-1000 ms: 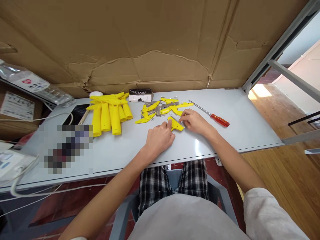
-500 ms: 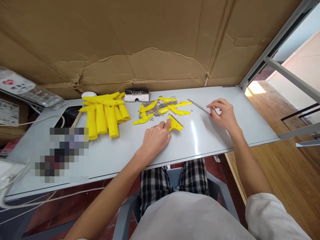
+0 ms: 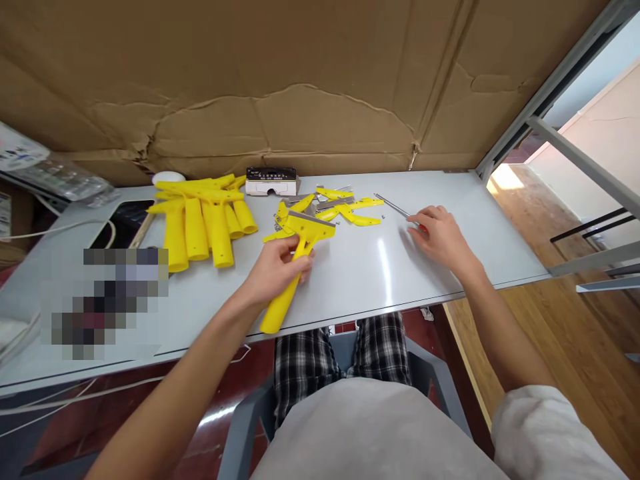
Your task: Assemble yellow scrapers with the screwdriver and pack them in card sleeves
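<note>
My left hand (image 3: 283,267) is wrapped round the neck of a yellow scraper (image 3: 280,308), which is tilted with its handle toward the table's front edge. A metal blade shows along the top of its wide head. My right hand (image 3: 440,237) is low over the table at the right, its fingers closed round the red handle of a screwdriver (image 3: 391,205). The thin metal shaft points away to the left; most of the handle is hidden. Beyond the scraper lies a pile of yellow head plates (image 3: 360,219) with metal blades (image 3: 341,202) and small screws among them.
Several yellow scraper handles (image 3: 223,233) are stacked at the left. Behind them are a small black-and-white box (image 3: 271,181) and a round white object (image 3: 169,177). A dark phone-like object (image 3: 127,223) and plastic bottle (image 3: 75,180) lie farther left. Cardboard (image 3: 280,80) stands along the back.
My left hand has lifted the scraper from the table and drawn it left and nearer, its whole handle now showing. My right hand has lowered over the screwdriver's handle; the shaft has barely moved.
</note>
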A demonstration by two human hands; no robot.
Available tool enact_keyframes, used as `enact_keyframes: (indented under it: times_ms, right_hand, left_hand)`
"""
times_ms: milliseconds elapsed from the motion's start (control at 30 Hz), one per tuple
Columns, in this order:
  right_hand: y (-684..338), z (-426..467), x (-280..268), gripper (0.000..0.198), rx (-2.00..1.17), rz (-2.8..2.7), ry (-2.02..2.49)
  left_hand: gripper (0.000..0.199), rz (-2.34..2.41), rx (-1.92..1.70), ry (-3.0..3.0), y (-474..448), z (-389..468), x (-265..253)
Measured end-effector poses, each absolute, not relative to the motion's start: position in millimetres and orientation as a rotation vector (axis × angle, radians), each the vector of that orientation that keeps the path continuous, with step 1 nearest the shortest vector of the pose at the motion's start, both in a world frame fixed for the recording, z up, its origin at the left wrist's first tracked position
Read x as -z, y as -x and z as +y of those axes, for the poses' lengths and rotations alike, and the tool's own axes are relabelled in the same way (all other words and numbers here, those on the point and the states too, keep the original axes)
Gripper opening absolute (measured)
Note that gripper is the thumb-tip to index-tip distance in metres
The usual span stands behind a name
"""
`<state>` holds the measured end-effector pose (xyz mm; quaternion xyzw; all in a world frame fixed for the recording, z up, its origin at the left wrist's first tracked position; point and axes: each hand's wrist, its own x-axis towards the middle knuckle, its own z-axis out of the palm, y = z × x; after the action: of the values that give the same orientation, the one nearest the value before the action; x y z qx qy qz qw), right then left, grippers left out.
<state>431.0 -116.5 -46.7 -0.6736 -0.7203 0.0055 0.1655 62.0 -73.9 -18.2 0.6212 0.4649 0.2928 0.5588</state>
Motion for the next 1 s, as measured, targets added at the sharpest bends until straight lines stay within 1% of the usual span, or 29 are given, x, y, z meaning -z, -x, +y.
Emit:
enact_keyframes:
  times_ms: [100,233,467,567,667,733,900,1000]
  right_hand:
    - [-413.9,-87.5,42.0,0.042,-0.104,-2.195,1.924]
    - [-399.2,-54.7,39.4,0.044,-0.143,-2.299,1.939]
    - [-397.8,-40.2,36.1,0.039,-0.17,-2.319,1.908]
    - [-384.6,-45.8,25.5,0.034,-0.228,-2.235,1.756]
    - [-359.8,-49.9,12.7,0.023,-0.41,-2.15,1.437]
    - [-344.3,-48.7,6.8,0.021,-0.522,-2.141,1.276]
    - [-331.9,-35.9,4.2,0.022,-0.736,-2.108,1.132]
    - [-332.3,-31.7,5.3,0.029,-0.823,-2.09,1.12]
  left_hand:
    - [0.024,1.02,-0.661,-1.259,-60.6,-70.6,22.9]
    - [0.028,0.939,-0.627,-1.109,-62.2,-59.9,34.8]
    - [0.031,0.856,-0.604,-0.996,-64.2,-41.0,47.8]
    - [0.03,0.844,-0.606,-1.016,-67.7,-36.4,46.6]
    - [0.029,0.852,-0.612,-1.038,-70.8,-35.7,44.6]
    - [0.028,0.857,-0.595,-1.057,-71.7,-37.6,41.9]
    - [0.021,0.817,-0.524,-1.11,-71.8,-42.5,33.8]
    - [0.02,0.803,-0.524,-1.097,-71.4,-41.7,32.4]
